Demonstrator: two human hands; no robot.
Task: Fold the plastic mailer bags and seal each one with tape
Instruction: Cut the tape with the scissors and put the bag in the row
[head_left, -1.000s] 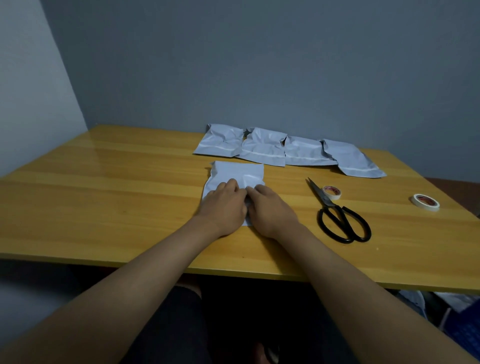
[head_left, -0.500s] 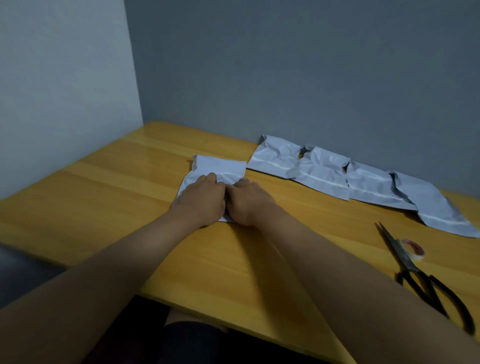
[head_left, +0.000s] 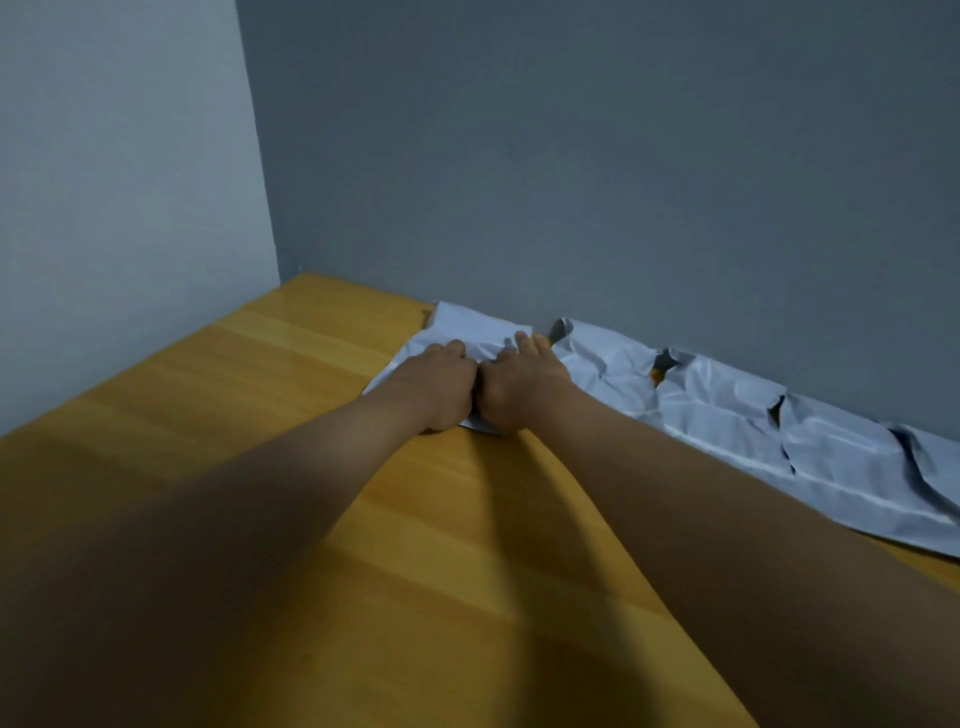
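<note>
A folded pale grey mailer bag (head_left: 470, 328) lies on the wooden table (head_left: 249, 415) close to the back wall, at the left end of a row of other folded bags (head_left: 737, 415). Both my hands lie on top of it, side by side and touching. My left hand (head_left: 434, 382) presses down with bent fingers. My right hand (head_left: 519, 382) presses with its fingers stretched forward over the bag's right part. The bag's near edge shows just under my wrists. No tape or scissors are in view.
The grey back wall (head_left: 623, 182) rises directly behind the bags, and a lighter side wall (head_left: 119, 208) closes off the table's left. The row of crumpled bags runs along the wall to the right frame edge.
Both hands have slid the folded bag away from me and to the left, up to the wall beside the row. The view swung left, so scissors and tape rolls left the frame.
</note>
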